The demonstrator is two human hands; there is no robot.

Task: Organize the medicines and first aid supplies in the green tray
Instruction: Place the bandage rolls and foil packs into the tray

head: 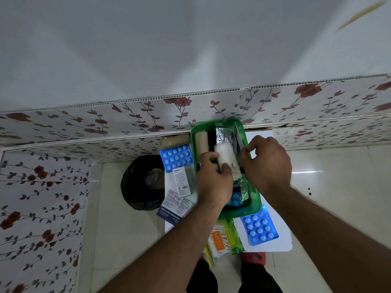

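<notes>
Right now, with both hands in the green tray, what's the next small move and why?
Probably lower the white gauze roll flat into the green tray beside the tan roll. The left hand has a grip on its near end, the right hand steadies the silver strips at the far wall, and the roll sits tilted above the contents.

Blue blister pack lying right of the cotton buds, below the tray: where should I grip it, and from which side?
Pinch the blue blister pack by its right long edge, coming in from the right. It lies flat on the white sheet with that edge free; the green tray crowds its top.
</notes>
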